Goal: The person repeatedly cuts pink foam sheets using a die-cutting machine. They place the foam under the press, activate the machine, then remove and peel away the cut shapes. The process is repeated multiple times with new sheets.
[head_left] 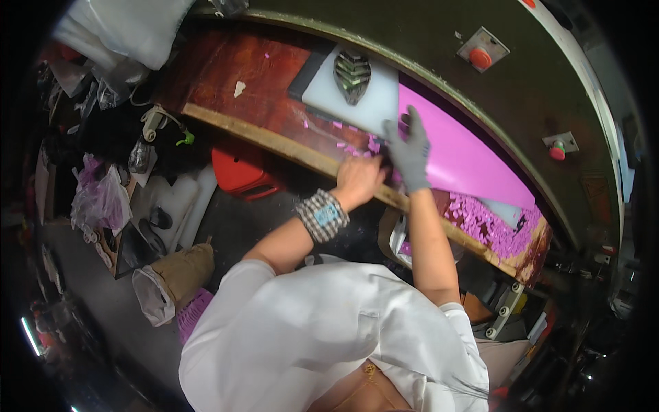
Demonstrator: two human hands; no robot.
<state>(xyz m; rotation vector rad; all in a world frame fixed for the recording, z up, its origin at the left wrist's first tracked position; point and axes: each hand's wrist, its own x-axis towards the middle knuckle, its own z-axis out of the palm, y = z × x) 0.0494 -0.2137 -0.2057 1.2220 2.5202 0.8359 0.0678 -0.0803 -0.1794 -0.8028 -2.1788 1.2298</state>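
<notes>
My bare left hand (pixel 360 180), a checkered band on its wrist, is at the front edge of the bench beside loose pink-purple scraps (pixel 357 147). Its fingers are curled inward and blurred, so whatever they hold, if anything, stays hidden. My right hand (pixel 410 150), in a grey glove, has its fingers apart over the left edge of a pink-purple sheet (pixel 460 154); I cannot tell whether it touches the sheet. Beyond my hands, a leaf-shaped metal cutting die (pixel 352 77) with inner blades rests on a white board (pixel 319 89).
Small pink-purple offcuts (pixel 491 223) cover the bench's right end. Along the back runs a dark green machine beam with a red button (pixel 480 58) and another knob (pixel 557 150). A red stool (pixel 240 172) and a brown sack (pixel 175 278) stand below, left.
</notes>
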